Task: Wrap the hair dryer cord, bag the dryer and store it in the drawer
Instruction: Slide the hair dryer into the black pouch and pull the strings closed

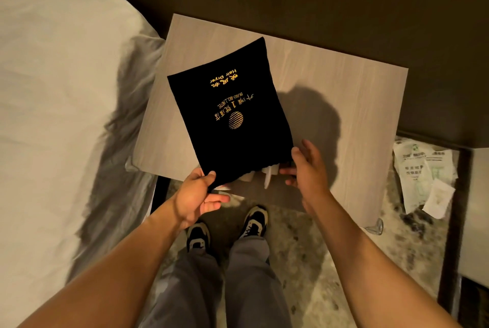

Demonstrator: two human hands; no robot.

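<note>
A black cloth bag (227, 105) with gold "Hair Dryer" lettering lies over the light wooden nightstand top (344, 94), its mouth toward me. My left hand (195, 195) pinches the bag's near left corner. My right hand (307, 166) is at the near right corner, fingers spread and touching the edge. Something white (267, 174) pokes out under the bag's mouth between my hands. The hair dryer itself and its cord are hidden. No drawer shows.
A bed with white sheets (58, 89) fills the left side, close to the nightstand. Crumpled plastic packets (426, 176) lie on the floor at the right beside a dark frame (452, 221). My legs and shoes (254, 221) stand on patterned carpet below the nightstand's front edge.
</note>
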